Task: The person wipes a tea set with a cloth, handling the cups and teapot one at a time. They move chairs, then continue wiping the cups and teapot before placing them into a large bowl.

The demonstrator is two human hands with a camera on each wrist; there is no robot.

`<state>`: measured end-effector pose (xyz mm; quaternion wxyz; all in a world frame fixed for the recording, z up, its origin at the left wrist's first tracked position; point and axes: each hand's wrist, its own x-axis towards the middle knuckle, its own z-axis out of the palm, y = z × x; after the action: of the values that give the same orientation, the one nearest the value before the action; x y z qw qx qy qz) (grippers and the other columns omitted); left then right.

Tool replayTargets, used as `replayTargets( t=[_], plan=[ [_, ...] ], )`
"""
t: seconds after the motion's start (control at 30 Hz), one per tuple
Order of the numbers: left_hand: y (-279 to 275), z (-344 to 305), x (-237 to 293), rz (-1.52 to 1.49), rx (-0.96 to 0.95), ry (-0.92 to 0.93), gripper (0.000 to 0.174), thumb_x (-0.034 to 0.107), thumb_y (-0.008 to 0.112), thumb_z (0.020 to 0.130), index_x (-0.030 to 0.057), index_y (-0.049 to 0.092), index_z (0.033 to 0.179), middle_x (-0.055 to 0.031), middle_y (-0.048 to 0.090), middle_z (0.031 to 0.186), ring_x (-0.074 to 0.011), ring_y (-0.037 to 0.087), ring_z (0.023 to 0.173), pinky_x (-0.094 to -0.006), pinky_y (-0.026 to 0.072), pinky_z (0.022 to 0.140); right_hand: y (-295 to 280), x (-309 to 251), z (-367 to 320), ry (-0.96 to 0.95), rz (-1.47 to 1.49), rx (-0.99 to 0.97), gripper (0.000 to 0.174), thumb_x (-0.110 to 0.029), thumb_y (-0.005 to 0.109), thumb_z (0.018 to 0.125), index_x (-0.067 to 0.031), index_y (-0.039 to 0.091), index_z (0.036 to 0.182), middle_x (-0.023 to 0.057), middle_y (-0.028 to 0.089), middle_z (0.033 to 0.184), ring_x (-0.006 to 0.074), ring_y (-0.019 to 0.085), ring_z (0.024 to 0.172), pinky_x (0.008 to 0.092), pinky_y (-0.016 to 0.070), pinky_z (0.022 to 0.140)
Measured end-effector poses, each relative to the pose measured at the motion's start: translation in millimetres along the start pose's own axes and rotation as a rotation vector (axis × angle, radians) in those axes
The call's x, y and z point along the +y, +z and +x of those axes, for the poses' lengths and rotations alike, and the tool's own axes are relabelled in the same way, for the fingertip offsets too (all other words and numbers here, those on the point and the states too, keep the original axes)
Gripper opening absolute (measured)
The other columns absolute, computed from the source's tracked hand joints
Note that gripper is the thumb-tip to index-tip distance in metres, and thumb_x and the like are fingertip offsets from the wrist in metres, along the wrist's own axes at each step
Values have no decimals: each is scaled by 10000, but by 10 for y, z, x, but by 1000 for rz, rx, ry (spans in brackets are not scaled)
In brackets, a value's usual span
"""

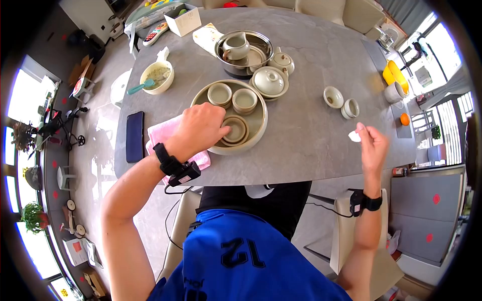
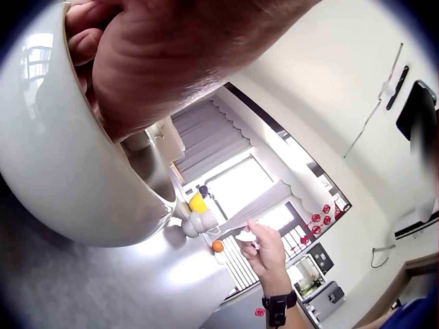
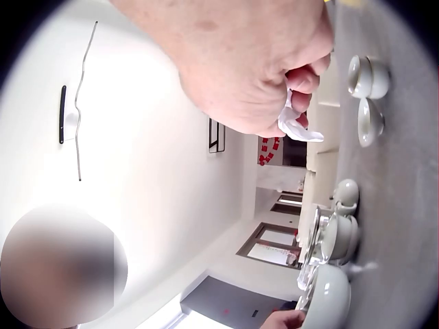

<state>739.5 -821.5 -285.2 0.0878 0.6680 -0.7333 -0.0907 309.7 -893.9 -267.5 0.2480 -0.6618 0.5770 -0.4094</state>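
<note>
My left hand point(image 1: 203, 125) reaches over the near left rim of a large pale bowl point(image 1: 262, 128). Its thumb lies at the edge of some stacked small cups point(image 1: 234, 131); in the left wrist view the fingers curl down inside the bowl, and I cannot tell whether they hold anything. Two more cups point(image 1: 220, 94) point(image 1: 245, 100) sit at the bowl's far side. Off to the right, my right hand point(image 1: 374, 148) is raised and pinches a crumpled white tissue point(image 3: 296, 125) between thumb and fingers. Beyond it, two small white cups point(image 1: 333, 97) point(image 1: 350, 108) rest on the table.
Behind the bowl stand a lidded white bowl point(image 1: 268, 81), a teapot point(image 1: 282, 61) and a steel pot point(image 1: 219, 52) with a pitcher point(image 1: 236, 46) inside. At left are a food bowl point(image 1: 163, 86) with a spoon, a phone point(image 1: 135, 137) and a pink cloth point(image 1: 165, 131).
</note>
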Motion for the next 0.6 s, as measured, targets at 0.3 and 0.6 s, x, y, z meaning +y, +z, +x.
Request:
replayTargets(
  t=[0.3, 0.6],
  plan=[
    [29, 5, 6, -200, 128, 21, 241, 212, 731, 792, 37, 619, 669, -172, 640, 657, -399, 630, 662, -480, 508, 632, 509, -92, -381, -44, 151, -226, 264, -164, 724, 1014, 67, 716, 889, 5, 566, 698, 52, 491, 686, 250, 398, 619],
    [-324, -194, 137, -802, 192, -165, 148, 70, 682, 852, -19, 628, 748, -50, 585, 589, -103, 588, 553, -289, 452, 510, 1005, -717, -646, 21, 644, -433, 254, -55, 686, 1022, 39, 683, 1259, 64, 682, 1088, 91, 648, 887, 208, 502, 708]
  ],
)
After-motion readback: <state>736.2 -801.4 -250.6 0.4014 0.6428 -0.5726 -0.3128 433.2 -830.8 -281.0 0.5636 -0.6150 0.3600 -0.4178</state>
